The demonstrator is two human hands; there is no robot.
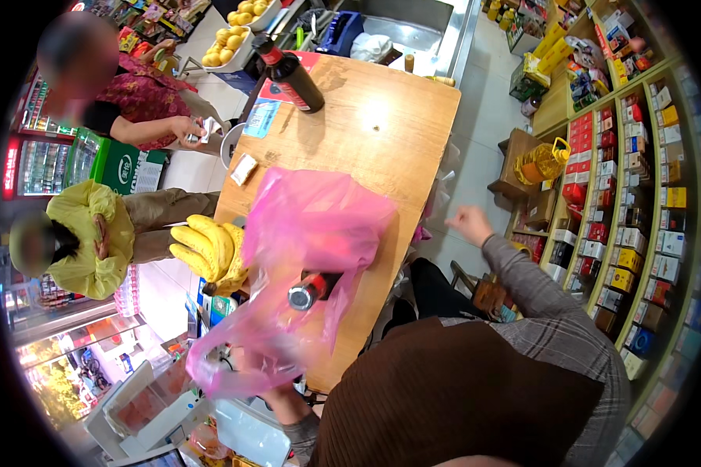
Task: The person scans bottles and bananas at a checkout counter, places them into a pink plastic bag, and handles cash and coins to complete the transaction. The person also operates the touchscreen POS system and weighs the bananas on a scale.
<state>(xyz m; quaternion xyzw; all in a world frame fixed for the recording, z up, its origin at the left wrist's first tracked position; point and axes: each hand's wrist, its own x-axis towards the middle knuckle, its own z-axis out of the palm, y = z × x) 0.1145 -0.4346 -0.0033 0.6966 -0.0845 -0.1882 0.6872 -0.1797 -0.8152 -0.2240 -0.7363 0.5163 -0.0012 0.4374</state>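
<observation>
A pink translucent plastic bag [327, 216] is spread over the wooden table, its handle end stretched toward the lower left. My left hand [260, 365] shows blurred through that end, closed on the film. Inside the bag's mouth a dark bottle with a silver cap [302, 296] lies on its side, cap toward me. My right hand [470, 225] is raised beyond the table's right edge, fingers curled, with nothing visible in it. Beside the bag's left side is a bunch of bananas [210, 248]. Farther up the table a dark sauce bottle with a red cap [292, 76] stands upright.
The wooden table [397, 134] bears a small packet [243, 169] near its left edge. Across it are two people, one holding a small item [210, 129]. A scale [251, 432] sits at the lower left. An oil jug [540, 163] stands on a stool near the right shelves.
</observation>
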